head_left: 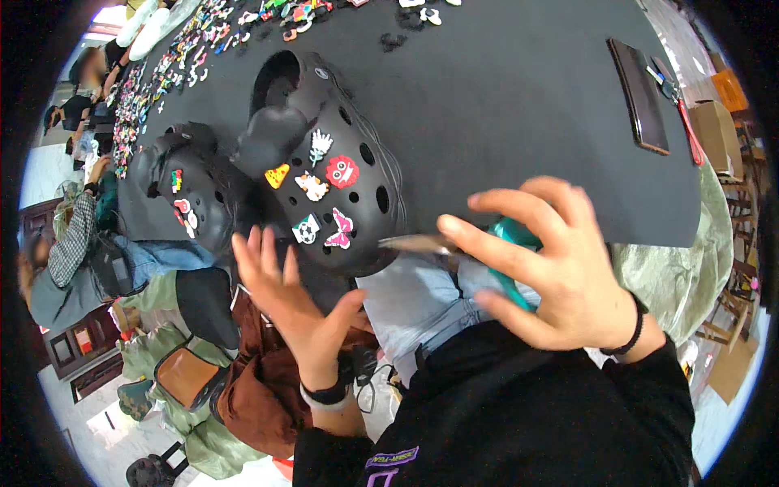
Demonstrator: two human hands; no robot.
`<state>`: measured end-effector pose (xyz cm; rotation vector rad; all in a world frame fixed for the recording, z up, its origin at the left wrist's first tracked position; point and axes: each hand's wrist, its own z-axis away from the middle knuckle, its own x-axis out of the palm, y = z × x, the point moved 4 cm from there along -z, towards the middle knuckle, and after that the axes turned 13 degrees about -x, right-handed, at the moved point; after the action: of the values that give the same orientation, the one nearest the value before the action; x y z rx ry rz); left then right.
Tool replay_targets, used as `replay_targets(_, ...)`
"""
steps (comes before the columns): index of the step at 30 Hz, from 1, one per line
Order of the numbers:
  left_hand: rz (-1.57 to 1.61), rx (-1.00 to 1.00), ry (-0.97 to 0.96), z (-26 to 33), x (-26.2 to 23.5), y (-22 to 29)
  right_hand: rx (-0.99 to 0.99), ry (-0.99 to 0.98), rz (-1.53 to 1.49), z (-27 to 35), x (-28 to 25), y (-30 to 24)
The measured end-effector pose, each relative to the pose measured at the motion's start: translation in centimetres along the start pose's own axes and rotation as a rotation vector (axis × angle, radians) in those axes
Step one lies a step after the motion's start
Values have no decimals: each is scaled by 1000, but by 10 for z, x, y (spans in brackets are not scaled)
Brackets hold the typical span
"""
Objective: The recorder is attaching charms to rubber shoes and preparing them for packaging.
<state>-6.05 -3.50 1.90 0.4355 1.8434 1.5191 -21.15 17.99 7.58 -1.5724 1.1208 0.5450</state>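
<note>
We are in the middle of decorating clogs with small charms. Our left hand is spread wide open, fingers fanned, holding nothing, and hovers just below the toe of the big black clog that lies on the black desk. That clog already carries several charms on its upper: a pizza slice, a red round face, a football, a pink butterfly nearest our fingertips. A second, smaller black clog sits just beyond and to the outside of the left hand, also with a few charms.

Our right hand is curled around a teal-handled tool; a thin flat tip sticks out past the index finger toward the big clog's toe, close to it but seemingly not touching. Whether it is a blade or a pusher we cannot tell.

We judge the step as bringing the tool to the clog; the next move calls for the open hand to steady the clog while the tip is guided carefully to a hole
</note>
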Motion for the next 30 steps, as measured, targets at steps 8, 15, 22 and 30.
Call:
replay_targets(8, -158, 101, 35, -11, 46, 3, -80, -28, 360, -24, -3, -20)
replay_targets(15, -35, 56, 5, -9, 47, 5, -85, -15, 449, -30, 6, -19)
replay_targets(22, -127, 102, -16, -10, 45, 8, -111, -66, 582, -39, -1, -29)
replay_targets(30, -269, 149, 66, -14, 42, 15, -403, 62, 794, -79, -5, -39)
